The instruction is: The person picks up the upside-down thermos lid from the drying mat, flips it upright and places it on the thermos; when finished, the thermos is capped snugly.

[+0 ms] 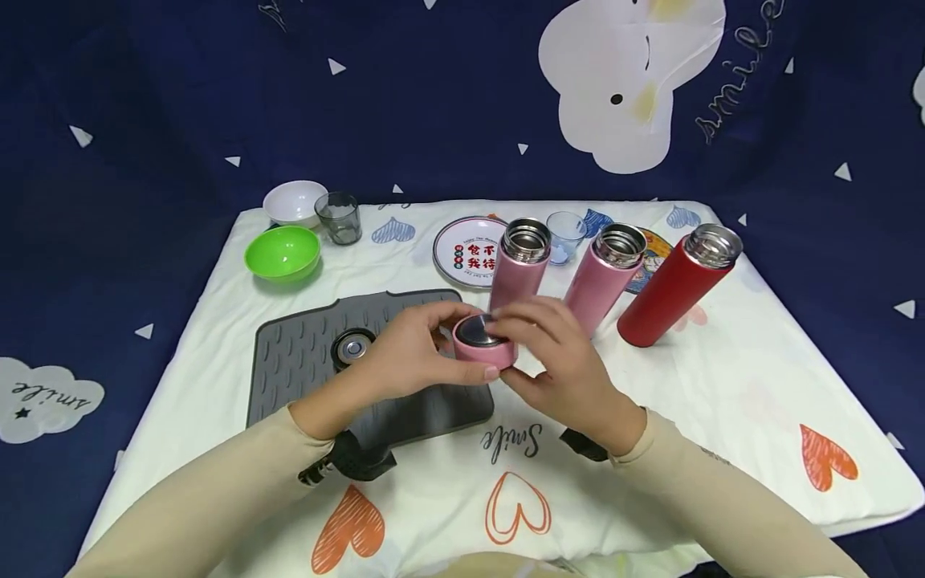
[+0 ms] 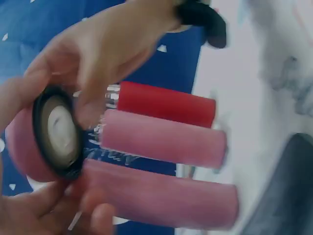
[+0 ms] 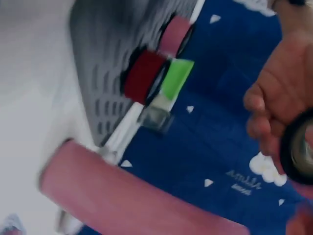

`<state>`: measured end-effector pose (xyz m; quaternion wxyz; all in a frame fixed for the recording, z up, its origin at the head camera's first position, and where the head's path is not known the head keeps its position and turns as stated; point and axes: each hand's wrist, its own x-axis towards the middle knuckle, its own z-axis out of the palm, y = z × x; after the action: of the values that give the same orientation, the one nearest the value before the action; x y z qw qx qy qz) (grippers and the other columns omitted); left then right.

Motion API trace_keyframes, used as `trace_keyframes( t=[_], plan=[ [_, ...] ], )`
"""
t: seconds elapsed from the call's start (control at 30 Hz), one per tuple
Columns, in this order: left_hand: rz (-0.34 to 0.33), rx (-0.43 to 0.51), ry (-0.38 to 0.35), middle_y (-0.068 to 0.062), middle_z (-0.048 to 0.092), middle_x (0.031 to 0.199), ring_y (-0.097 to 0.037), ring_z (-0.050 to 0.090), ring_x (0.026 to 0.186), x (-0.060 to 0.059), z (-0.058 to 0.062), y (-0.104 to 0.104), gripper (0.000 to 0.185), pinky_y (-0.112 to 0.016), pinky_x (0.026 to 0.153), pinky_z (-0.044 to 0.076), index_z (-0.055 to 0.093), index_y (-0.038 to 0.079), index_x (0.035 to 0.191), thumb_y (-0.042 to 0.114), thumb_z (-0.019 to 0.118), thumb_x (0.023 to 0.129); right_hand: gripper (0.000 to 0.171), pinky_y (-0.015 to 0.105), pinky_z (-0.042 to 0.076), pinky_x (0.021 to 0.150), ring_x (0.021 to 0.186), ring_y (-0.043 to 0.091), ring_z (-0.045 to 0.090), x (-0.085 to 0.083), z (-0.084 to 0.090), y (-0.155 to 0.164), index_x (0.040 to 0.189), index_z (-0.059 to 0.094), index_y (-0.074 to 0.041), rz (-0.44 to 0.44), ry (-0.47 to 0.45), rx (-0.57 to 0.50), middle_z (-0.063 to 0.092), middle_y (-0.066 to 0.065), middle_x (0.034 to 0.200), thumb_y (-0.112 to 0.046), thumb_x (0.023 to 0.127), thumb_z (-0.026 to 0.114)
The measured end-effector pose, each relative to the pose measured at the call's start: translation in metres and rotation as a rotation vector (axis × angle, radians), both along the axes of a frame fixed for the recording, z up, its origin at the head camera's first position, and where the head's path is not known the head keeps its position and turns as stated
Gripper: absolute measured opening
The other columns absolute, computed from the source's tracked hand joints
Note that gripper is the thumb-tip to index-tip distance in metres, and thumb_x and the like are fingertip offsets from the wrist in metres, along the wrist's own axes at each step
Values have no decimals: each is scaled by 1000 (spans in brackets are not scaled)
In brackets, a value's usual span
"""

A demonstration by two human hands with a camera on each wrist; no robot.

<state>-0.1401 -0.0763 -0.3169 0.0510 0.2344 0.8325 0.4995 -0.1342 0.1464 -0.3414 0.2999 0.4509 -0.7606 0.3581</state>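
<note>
A pink bottle lid (image 1: 486,353) with a dark, shiny top is between my hands, above the front right part of a grey drying mat. My left hand (image 1: 415,349) grips its side, thumb along the front. With fingers on the top and thumb low at the edge, my right hand (image 1: 560,353) pinches it. The left wrist view shows its black-ringed underside. Just beyond the hands stand two uncapped pink bottles (image 1: 522,273) and, farther right, an uncapped red bottle (image 1: 675,285).
On the grey mat (image 1: 289,353) lie a red lid (image 3: 145,76) and a pink lid (image 3: 175,36). A green bowl (image 1: 282,254), white bowl (image 1: 295,202) and grey glass (image 1: 340,218) stand back left. Behind the bottles are a white plate (image 1: 462,253) and clear glass (image 1: 566,233).
</note>
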Motion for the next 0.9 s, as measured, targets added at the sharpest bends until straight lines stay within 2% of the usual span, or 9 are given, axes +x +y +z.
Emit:
trace_keyframes(
  t=[0.13,0.23,0.33,0.43,0.5,0.63,0.73,0.8,0.9],
  plan=[
    [74,100,191,6,62,113,-11,56,100,-30,19,11,69,-32,84,49,61,10,128,30,90,69,90,47,34,104,137,34,27,-11,-13,0,141,31,7,-151,-121,-122,28,24,148,-26,76,84],
    [166,42,306,9,59,113,-11,49,106,-60,36,24,72,-30,88,44,62,14,126,41,90,66,103,48,30,108,142,29,16,-28,-25,-9,148,13,5,-270,-237,-186,11,22,154,-16,76,83],
    [197,-24,325,10,56,110,-13,45,106,-84,39,38,73,-28,86,42,63,16,124,49,89,65,112,45,24,113,144,25,13,-44,-35,-18,151,2,1,-350,-431,-254,7,20,156,-18,77,84],
    [160,-78,314,7,55,110,-16,45,105,-97,32,48,75,-29,84,42,63,14,124,51,88,64,119,40,28,111,138,20,28,-55,-42,-22,152,-4,-4,-366,-636,-350,22,16,152,-23,76,86],
    [132,-99,306,6,55,110,-15,45,105,-101,27,52,75,-29,83,43,62,13,124,51,88,65,116,37,35,106,130,18,42,-60,-46,-21,153,1,-8,-377,-710,-369,38,14,145,-27,76,86],
    [63,-99,281,6,57,112,-15,47,106,-108,23,51,74,-29,82,44,61,12,128,47,87,68,83,37,48,87,104,18,60,-66,-49,-15,139,35,-11,-442,-736,-316,61,8,119,-35,77,85],
    [-24,-54,231,6,58,116,-14,51,104,-114,21,47,72,-31,80,47,58,14,133,39,87,72,67,38,50,81,97,17,61,-68,-47,-12,125,48,-12,-473,-730,-273,65,6,110,-40,76,84],
    [-82,-18,183,6,58,118,-13,52,104,-118,19,43,71,-33,80,47,56,15,136,32,86,75,67,38,50,82,98,17,61,-69,-47,-11,126,49,-14,-466,-730,-267,66,5,111,-40,76,85],
    [-87,4,155,6,53,121,-10,51,106,-120,17,43,75,-33,81,47,52,17,138,33,87,73,70,37,49,84,100,15,61,-71,-46,-10,129,48,-14,-447,-732,-258,65,4,114,-41,76,85]
  ],
)
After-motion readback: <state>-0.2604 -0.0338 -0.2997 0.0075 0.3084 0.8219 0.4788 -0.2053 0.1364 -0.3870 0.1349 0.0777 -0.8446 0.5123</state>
